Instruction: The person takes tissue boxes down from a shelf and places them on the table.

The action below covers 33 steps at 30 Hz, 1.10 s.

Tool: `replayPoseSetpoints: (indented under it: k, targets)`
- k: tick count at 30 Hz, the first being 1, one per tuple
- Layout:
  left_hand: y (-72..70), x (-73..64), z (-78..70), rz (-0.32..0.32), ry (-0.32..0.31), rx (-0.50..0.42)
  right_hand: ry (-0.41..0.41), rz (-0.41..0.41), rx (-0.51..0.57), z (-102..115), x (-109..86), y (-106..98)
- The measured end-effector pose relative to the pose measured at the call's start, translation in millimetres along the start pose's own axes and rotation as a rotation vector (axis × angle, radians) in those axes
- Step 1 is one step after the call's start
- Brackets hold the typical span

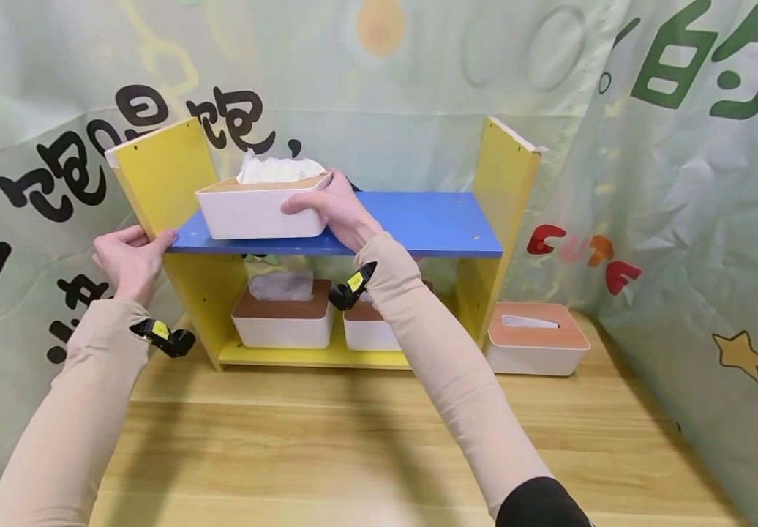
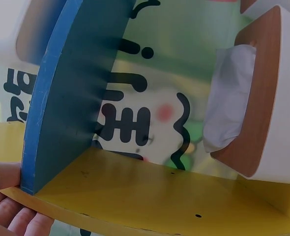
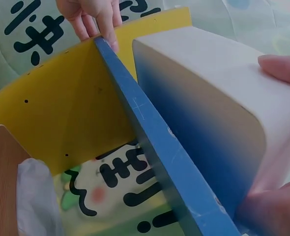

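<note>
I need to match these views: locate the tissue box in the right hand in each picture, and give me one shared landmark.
Head: tissue box, left of centre.
Left wrist: tissue box, cut off at top left.
Right wrist: tissue box, large, on the right side.
Shared landmark: blue board, at left in the left wrist view, diagonal in the right wrist view.

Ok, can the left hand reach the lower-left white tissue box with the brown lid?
Likely yes, if the left hand releases the flat yellow side panel: nothing blocks that white box from the front.
</note>
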<state>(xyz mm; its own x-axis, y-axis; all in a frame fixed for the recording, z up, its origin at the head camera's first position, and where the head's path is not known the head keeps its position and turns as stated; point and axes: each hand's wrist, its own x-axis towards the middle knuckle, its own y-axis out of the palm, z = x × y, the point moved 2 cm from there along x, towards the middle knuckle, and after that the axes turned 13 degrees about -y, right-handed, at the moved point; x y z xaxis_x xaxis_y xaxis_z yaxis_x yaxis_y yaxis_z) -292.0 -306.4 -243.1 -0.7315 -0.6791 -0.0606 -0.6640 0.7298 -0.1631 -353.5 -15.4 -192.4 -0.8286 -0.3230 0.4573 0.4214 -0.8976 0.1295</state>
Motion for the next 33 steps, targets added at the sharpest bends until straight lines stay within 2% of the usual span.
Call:
replayPoseSetpoints:
  k: [7,15,25,33]
  targets:
    - [0.2,0.1,-0.6,-0.005,0.002,0.005,-0.005,-0.035,0.002,9.4,-9.5,-2.7]
    - [2.1,1.3,-2.1,-0.015,0.023,0.02,-0.064,-0.023,0.009,21.2,-21.2,-5.9]
    - [0.7,0.8,1.3,-0.007,0.013,0.013,-0.109,-0.029,0.045,32.6,-39.6,-9.8]
    - [0.2,-0.1,0.4,-0.005,0.017,0.003,-0.127,-0.021,0.012,44.0,-57.1,-21.7]
